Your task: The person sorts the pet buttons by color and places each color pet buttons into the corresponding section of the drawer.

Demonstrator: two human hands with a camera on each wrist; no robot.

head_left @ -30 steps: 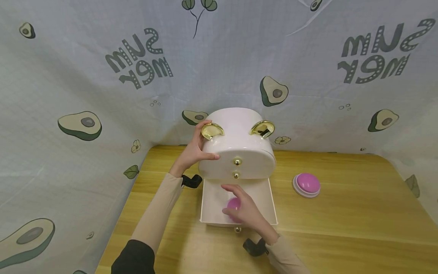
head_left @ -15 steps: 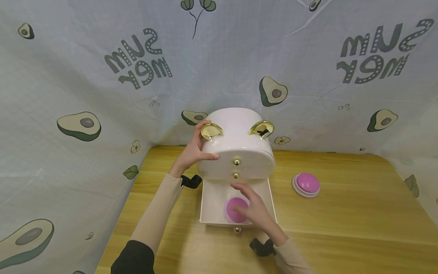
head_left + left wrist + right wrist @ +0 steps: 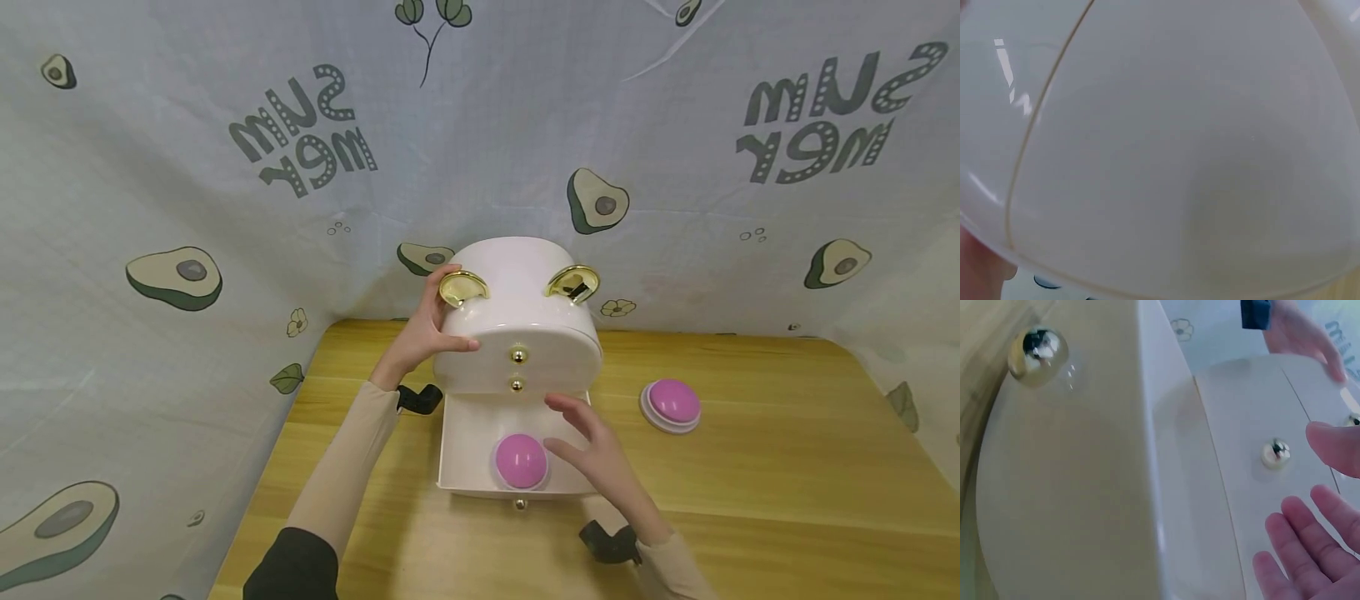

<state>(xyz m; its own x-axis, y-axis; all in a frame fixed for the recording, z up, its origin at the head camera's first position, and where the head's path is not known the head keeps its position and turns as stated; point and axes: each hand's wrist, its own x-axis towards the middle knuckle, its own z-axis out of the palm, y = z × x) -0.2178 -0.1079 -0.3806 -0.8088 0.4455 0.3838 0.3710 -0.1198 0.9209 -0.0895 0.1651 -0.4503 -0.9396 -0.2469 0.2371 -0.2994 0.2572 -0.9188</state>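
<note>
A white drawer box with two gold ears stands against the back cloth. My left hand holds its left side, thumb on the front face and fingers behind the left ear. The bottom drawer is pulled out. Inside it, near the front wall, lies a pink domed push button with a white base. Over the drawer's right edge hovers my right hand, fingers spread and holding nothing. In the right wrist view its fingers are apart from the box front. The left wrist view shows mostly the glossy box side.
A second pink domed button with a white base sits on the wooden table, right of the box. Gold knobs mark the drawer fronts. Printed cloth hangs behind and along the left side.
My right hand has drawn back to the right from over the button in the drawer, leaving it fully visible. My left hand stays on the box.
</note>
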